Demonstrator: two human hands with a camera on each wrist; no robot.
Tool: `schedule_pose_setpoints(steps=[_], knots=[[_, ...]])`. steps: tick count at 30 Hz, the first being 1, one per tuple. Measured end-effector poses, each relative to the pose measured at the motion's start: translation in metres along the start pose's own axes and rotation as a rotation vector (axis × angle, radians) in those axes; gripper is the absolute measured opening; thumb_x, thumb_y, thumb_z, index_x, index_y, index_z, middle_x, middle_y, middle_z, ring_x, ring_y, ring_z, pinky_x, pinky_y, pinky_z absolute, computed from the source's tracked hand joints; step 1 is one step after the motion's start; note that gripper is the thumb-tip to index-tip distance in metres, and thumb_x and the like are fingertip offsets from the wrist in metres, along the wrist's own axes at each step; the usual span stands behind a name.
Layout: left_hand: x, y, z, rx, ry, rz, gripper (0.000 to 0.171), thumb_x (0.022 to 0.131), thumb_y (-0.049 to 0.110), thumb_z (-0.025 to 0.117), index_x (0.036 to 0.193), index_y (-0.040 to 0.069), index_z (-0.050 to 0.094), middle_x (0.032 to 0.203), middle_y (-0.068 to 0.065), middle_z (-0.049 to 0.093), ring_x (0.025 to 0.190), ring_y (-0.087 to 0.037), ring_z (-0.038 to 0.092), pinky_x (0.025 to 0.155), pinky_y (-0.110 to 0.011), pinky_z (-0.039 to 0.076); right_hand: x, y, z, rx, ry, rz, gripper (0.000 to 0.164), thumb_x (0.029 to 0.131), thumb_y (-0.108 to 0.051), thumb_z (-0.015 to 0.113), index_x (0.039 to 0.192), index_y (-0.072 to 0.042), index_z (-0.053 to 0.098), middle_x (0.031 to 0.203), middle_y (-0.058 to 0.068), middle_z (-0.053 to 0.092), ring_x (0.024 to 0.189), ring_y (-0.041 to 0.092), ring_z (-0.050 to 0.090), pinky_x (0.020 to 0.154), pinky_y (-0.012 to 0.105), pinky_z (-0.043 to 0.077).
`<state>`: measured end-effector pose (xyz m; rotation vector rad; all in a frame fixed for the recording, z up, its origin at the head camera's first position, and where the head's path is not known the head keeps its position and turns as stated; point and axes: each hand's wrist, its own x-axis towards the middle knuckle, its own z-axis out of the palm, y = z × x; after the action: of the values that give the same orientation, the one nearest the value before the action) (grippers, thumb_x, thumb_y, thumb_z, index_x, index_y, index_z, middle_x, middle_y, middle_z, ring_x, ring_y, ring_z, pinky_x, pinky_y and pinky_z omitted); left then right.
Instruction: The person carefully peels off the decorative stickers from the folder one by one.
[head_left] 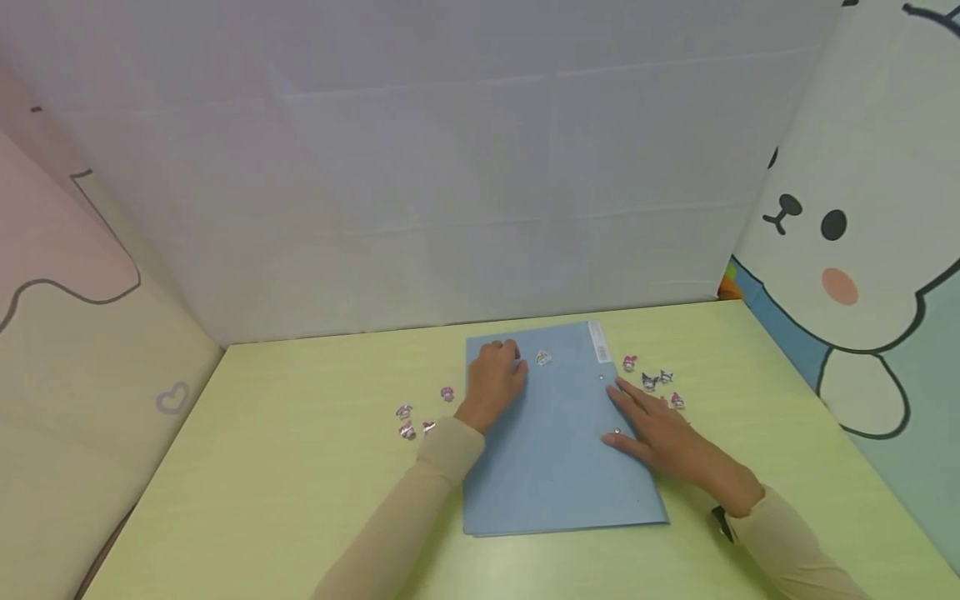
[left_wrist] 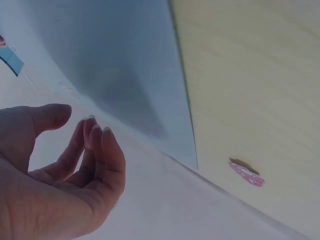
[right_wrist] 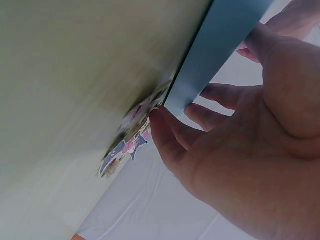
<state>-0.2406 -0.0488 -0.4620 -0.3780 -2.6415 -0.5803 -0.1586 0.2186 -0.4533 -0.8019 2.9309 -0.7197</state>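
A light blue folder (head_left: 551, 454) lies flat on the table with a white barcode label (head_left: 599, 342) along its upper right edge. One small cartoon sticker (head_left: 543, 357) sits near its top. Over the folder's upper left part is my left hand (head_left: 497, 377), fingers loosely bent. In the left wrist view a gap shows between thumb and fingertips, with nothing held there. My right hand (head_left: 660, 437) lies along the folder's right edge, its fingers extended and touching there. Two small shiny snaps (head_left: 617, 431) show near that edge.
Several pink cartoon stickers (head_left: 407, 430) lie left of the folder. More stickers (head_left: 649, 382), pink and dark, are scattered right of it, some close to my right fingers. White cloth (head_left: 450, 208) hangs behind the table, with printed cloth (head_left: 862, 275) at the right side.
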Motion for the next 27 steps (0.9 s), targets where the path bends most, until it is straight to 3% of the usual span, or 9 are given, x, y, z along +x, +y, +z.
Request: schedule_pose_setpoints(steps=[10, 27], knots=[[0.005, 0.007, 0.005, 0.016, 0.017, 0.034, 0.014, 0.089, 0.014, 0.079, 0.089, 0.004, 0.069, 0.085, -0.011, 0.069, 0.078, -0.028, 0.062, 0.063, -0.039, 0.052, 0.0, 0.001, 0.001, -0.008, 0.004, -0.005, 0.072, 0.099, -0.034, 0.069, 0.152, 0.006, 0.042, 0.158, 0.029, 0.036, 0.143, 0.051, 0.037, 0.111, 0.068, 0.031], [0.011, 0.019, 0.022, 0.142, 0.018, 0.095, 0.02, 0.091, 0.021, 0.078, 0.085, 0.005, 0.068, 0.084, -0.011, 0.066, 0.078, -0.026, 0.061, 0.064, -0.037, 0.052, -0.001, 0.003, 0.002, -0.009, 0.004, 0.004, 0.072, 0.099, -0.036, 0.068, 0.153, 0.004, 0.041, 0.159, 0.028, 0.035, 0.143, 0.051, 0.036, 0.111, 0.068, 0.03]])
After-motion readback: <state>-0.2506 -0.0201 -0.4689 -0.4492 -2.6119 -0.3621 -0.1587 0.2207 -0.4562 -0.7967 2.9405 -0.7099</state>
